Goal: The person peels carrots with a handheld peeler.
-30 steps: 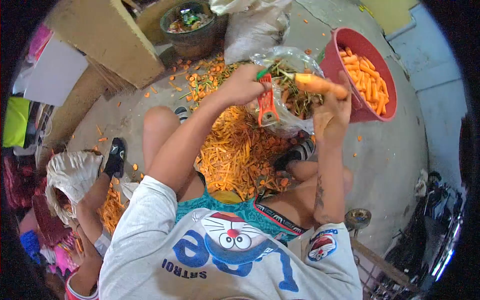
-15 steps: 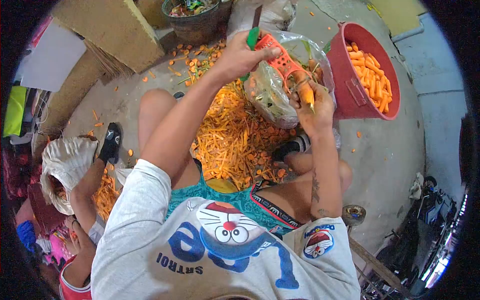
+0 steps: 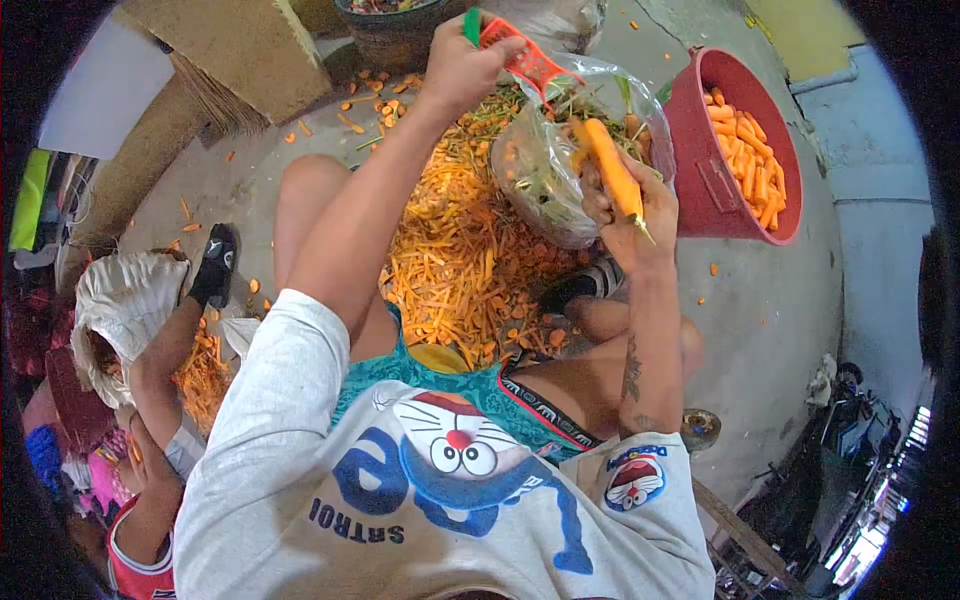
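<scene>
My left hand [image 3: 468,65] is closed around an orange-red peeler [image 3: 530,62] with slotted holes. A green handle [image 3: 471,26] also shows in that grip; whatever extends from it is cut off at the top edge. In my right hand [image 3: 640,205] is a carrot [image 3: 613,168], its orange side bare and its thin tip pointing down toward me. The peeler is apart from the carrot, above and left of it. Below both hands sits a clear plastic bag [image 3: 545,190] with greens and a few unpeeled carrots inside.
A red tub [image 3: 690,190] of peeled carrots stands on the right. Orange peelings [image 3: 450,270] are heaped between my legs. A dark bin [image 3: 395,40] is at the top, a white sack [image 3: 125,310] at left beside another person's leg [image 3: 165,350]. Metal items [image 3: 850,470] lie lower right.
My left hand with the peeler has moved up and left, away from the carrot. The carrot has been turned and now shows a brighter, bare orange side.
</scene>
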A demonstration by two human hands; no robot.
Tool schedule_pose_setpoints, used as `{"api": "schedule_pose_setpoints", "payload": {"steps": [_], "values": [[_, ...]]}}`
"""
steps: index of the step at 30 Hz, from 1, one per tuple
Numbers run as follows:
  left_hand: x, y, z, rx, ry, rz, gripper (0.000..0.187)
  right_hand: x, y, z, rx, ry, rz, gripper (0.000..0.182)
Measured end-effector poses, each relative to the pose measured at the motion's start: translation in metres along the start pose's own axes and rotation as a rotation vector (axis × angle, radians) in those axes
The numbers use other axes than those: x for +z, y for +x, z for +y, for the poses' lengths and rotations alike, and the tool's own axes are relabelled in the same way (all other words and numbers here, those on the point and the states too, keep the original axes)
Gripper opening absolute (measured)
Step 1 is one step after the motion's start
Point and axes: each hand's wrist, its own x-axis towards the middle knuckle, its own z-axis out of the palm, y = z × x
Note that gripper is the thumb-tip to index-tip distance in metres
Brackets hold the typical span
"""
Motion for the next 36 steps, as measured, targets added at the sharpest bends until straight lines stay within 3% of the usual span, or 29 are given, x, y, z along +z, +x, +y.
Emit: {"api": "schedule_pose_setpoints", "payload": {"steps": [2,4,6,8,10,12,14,15,18,20,21,22,25,26,27,28,30,31,32,34,35,36], "values": [[0.015,-0.015,-0.002,0.007,-0.009,-0.025,0.019,-0.002,0.005,-0.001,0.011,-0.007,-0.003,0.038],[0.036,-0.039,0.012,0.000,-0.020,-0.069,0.018,-0.014,0.010,0.007,-0.109,-0.073,0.227,0.039],[0.049,-0.056,0.023,0.306,-0.129,-0.241,0.017,-0.003,0.005,0.005,-0.105,-0.081,0.237,0.039],[0.026,-0.025,-0.001,0.284,0.013,-0.234,0.018,0.000,-0.002,0.007,-0.092,-0.087,0.249,0.039],[0.005,0.001,-0.011,0.044,-0.061,-0.014,0.019,-0.004,0.000,0.002,-0.027,-0.055,-0.039,0.041],[0.007,-0.003,-0.011,-0.028,-0.135,-0.020,0.021,-0.017,0.005,0.001,-0.023,-0.013,-0.128,0.041],[0.037,-0.038,0.004,0.096,0.015,-0.112,0.022,-0.019,0.006,0.006,-0.111,-0.080,0.119,0.041],[0.048,-0.058,0.029,0.229,-0.159,-0.208,0.021,-0.012,0.005,0.008,-0.114,-0.075,0.127,0.041],[0.033,-0.030,0.002,0.086,0.041,-0.135,0.018,0.001,-0.002,0.013,-0.189,-0.170,0.283,0.040],[0.016,-0.013,0.006,0.057,-0.008,-0.071,0.017,-0.013,-0.002,0.002,-0.052,-0.072,-0.002,0.041],[0.013,-0.011,0.001,0.012,-0.055,-0.045,0.017,-0.037,0.009,0.001,-0.005,0.020,-0.304,0.043],[0.013,-0.009,0.004,-0.031,-0.103,-0.019,0.016,-0.039,0.013,0.001,-0.012,0.016,-0.313,0.043],[0.047,-0.055,0.025,0.188,-0.091,-0.139,0.017,-0.025,0.007,0.005,-0.062,0.120,-0.264,0.042],[0.052,-0.062,0.032,0.297,-0.151,-0.229,0.017,0.011,0.002,0.004,-0.122,-0.001,0.062,0.041],[0.041,-0.052,0.030,0.226,-0.030,-0.242,0.018,0.029,-0.002,0.006,-0.174,-0.124,0.390,0.040],[0.032,-0.038,0.013,0.214,-0.033,-0.240,0.018,0.025,-0.004,0.007,-0.164,-0.125,0.398,0.040],[0.015,-0.004,-0.014,0.068,-0.169,-0.025,0.019,0.006,0.000,0.001,-0.067,-0.073,0.130,0.039],[0.009,-0.004,-0.009,0.034,-0.143,0.047,0.019,-0.029,0.004,-0.001,-0.014,0.027,-0.175,0.042],[0.013,-0.009,-0.004,0.046,-0.142,0.047,0.019,-0.029,0.007,-0.001,-0.022,0.024,-0.183,0.042],[0.035,-0.035,0.005,0.096,-0.025,-0.093,0.018,-0.024,0.009,0.003,-0.057,-0.069,0.043,0.038],[0.044,-0.055,0.025,0.157,-0.069,-0.186,0.018,0.020,0.004,0.007,-0.167,-0.206,0.352,0.037],[0.044,-0.052,0.022,0.150,-0.072,-0.188,0.018,0.018,0.003,0.006,-0.163,-0.206,0.358,0.037]]}}
